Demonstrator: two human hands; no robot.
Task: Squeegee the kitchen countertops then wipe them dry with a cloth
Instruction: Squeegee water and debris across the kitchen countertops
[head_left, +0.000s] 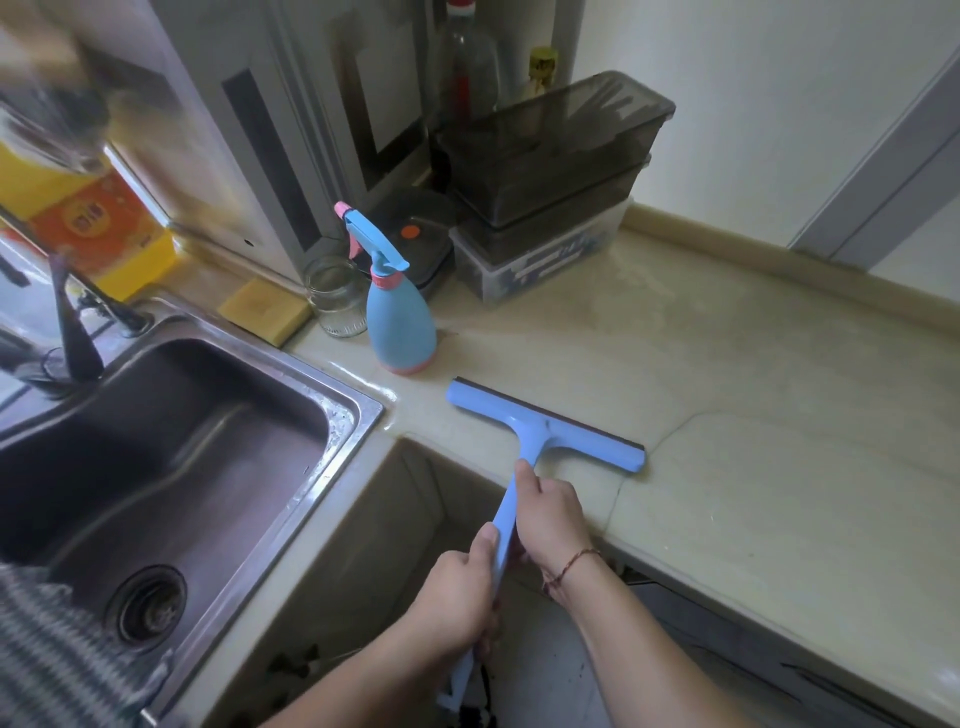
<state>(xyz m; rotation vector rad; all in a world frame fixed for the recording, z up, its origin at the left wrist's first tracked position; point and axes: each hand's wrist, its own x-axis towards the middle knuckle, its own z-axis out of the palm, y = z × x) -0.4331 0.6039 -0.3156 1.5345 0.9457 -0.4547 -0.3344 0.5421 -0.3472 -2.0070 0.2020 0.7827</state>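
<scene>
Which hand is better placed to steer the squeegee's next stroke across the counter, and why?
Probably the right hand. It grips the squeegee handle high up, close to the blade on the counter. The left hand holds lower down, off the counter's edge.

Two bare forearms without sleeves, left hand (457, 597) with no rings, right hand (550, 514) likewise, thin red-brown braided string bracelet (571, 566) on right wrist

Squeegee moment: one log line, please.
squeegee blade on countertop | left hand, right hand grip handle | spray bottle beyond
</scene>
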